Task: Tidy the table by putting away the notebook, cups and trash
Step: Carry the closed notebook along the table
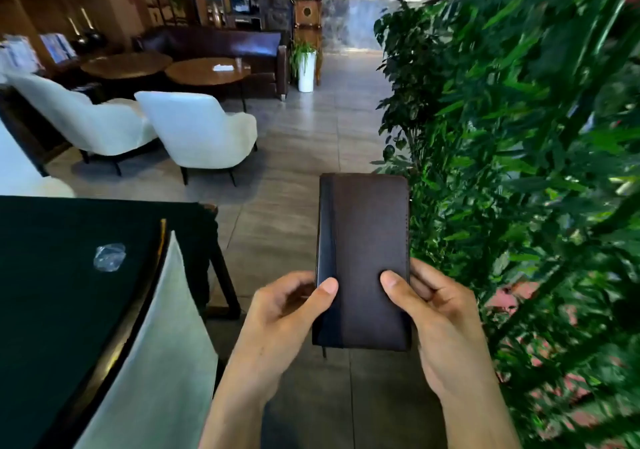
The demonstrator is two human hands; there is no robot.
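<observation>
A closed dark brown notebook (365,237) with a black spine is held out in front of me above the tiled floor. My left hand (284,313) grips its lower left edge, thumb on the cover. My right hand (440,313) grips the lower right edge, thumb on the cover too. A crumpled piece of clear plastic trash (110,257) lies on the dark green table (52,292) at the left. No cups show in this view.
A white chair back (159,355) stands against the table's right edge. Dense green plants (519,171) fill the right side. Two white armchairs (204,133), round wooden tables (207,71), a dark sofa and bookshelves sit farther back across the tiled floor.
</observation>
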